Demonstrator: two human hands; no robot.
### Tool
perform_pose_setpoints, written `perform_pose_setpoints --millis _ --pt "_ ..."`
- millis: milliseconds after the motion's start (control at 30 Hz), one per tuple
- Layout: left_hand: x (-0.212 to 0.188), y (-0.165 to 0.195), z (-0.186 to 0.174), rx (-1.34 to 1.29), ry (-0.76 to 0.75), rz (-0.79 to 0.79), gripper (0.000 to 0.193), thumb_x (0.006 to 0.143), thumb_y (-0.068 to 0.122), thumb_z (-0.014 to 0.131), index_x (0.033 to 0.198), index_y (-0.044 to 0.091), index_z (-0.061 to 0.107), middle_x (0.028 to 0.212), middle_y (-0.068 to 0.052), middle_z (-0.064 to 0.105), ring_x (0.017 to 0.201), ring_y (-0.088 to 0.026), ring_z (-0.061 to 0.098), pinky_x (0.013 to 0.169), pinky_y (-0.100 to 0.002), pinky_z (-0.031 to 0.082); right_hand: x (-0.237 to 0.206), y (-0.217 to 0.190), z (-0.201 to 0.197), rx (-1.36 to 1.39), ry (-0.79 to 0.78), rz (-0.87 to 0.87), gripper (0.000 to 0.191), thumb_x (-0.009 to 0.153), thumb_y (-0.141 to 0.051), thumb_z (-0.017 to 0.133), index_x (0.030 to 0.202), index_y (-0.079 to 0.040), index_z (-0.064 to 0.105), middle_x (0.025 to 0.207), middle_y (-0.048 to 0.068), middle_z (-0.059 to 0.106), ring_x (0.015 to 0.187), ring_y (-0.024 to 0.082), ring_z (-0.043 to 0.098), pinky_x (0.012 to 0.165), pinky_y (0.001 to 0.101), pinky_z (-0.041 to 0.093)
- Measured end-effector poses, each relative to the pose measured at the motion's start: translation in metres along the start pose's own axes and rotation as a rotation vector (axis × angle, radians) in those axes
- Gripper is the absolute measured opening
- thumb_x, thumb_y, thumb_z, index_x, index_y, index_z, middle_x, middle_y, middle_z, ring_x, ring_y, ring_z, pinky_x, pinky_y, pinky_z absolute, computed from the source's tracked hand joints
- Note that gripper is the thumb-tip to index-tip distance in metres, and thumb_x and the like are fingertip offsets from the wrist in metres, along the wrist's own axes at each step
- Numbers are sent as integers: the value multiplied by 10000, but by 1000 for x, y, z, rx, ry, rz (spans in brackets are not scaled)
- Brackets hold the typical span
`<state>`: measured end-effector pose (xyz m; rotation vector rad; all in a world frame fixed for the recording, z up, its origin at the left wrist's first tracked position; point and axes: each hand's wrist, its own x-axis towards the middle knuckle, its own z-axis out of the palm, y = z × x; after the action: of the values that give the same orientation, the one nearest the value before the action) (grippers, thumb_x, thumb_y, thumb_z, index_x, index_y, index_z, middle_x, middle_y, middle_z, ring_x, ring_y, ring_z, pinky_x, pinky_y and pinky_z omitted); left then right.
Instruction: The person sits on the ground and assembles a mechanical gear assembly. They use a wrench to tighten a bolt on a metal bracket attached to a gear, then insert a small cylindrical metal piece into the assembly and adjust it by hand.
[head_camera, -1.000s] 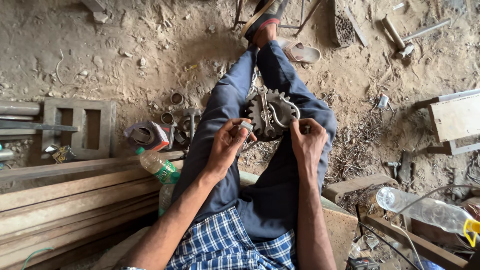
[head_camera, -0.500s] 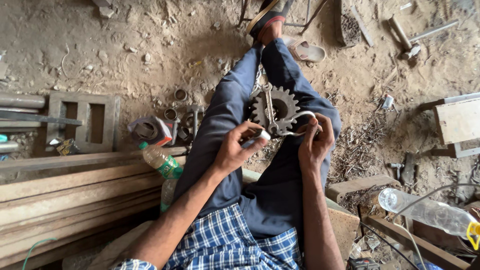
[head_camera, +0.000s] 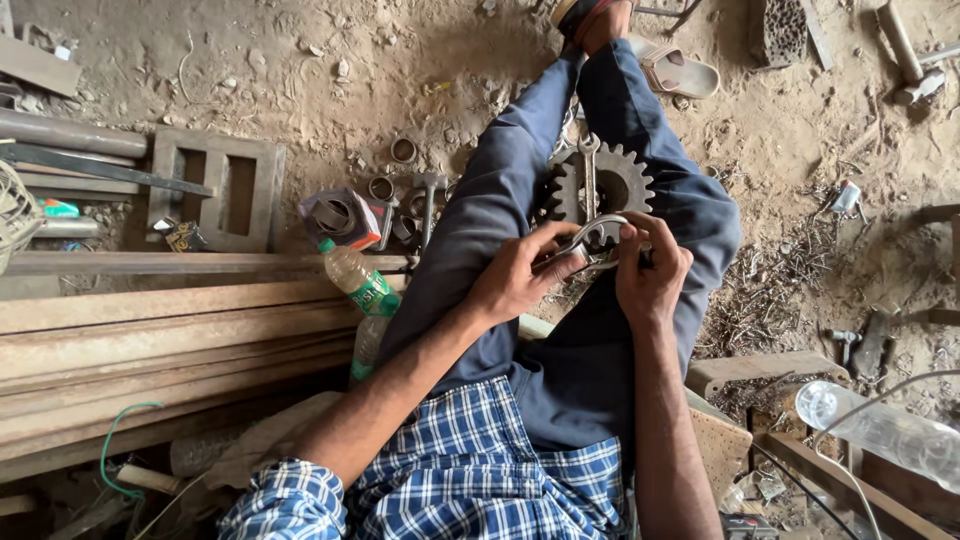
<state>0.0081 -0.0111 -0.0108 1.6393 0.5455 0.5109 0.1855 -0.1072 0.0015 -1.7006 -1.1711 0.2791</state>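
Observation:
I sit on a dirt floor with my legs in dark blue trousers stretched out. Between my knees lies a large toothed metal sprocket (head_camera: 603, 182) with a spanner (head_camera: 589, 172) resting across it. My left hand (head_camera: 522, 272) pinches one end of a curved shiny metal piece (head_camera: 588, 236), seemingly a thin ring or clip. My right hand (head_camera: 650, 270) grips its other side, just below the sprocket. Both hands sit close together above my lap.
A plastic bottle (head_camera: 358, 286) leans by my left thigh, beside wooden planks (head_camera: 150, 330). A metal frame (head_camera: 215, 190), steel pipes (head_camera: 70, 132), small rings and tools (head_camera: 400, 200) lie on the floor. A sandal (head_camera: 675, 72), metal shavings (head_camera: 775, 285) and another bottle (head_camera: 885, 430) sit to the right.
My hands have come closer together over the curved metal piece, and the view has shifted slightly so the sprocket sits higher between my knees.

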Motion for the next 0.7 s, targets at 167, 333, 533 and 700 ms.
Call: perform_pose_setpoints --millis 167,333,533,700 --pt "-1 -10 0 94 -106 -262 496 1093 423 495 1387 58 660 844 -161 664 749 -227 596 715 -362 488 4 7 1 197 -65 105 225 1121 -143 586 1247 3 702 710 49 705 602 69 655 530 204 452" --pt "-1 -23 0 -282 -11 -127 554 1113 446 429 1441 0 458 1300 -53 597 1205 -124 573 1030 -304 472 0 5 -7 475 -113 132 317 1138 -183 559 1382 11 614 937 70 753 711 29 598 640 192 456" --pt "-5 -29 0 -395 -81 -371 469 1090 439 316 1332 89 514 1053 -67 600 989 -177 617 905 -343 557 -4 -2 -5 590 -183 210 397 1127 -193 546 1467 9 569 1223 119 732 641 4 367 560 181 293" --pt "-4 -33 2 -258 -68 -119 515 1227 466 294 1094 41 552 940 -51 514 894 -129 548 928 -311 534 -10 13 -5 642 -206 248 450 1098 -202 451 1498 -5 508 1196 92 737 579 -6 329 512 171 272"
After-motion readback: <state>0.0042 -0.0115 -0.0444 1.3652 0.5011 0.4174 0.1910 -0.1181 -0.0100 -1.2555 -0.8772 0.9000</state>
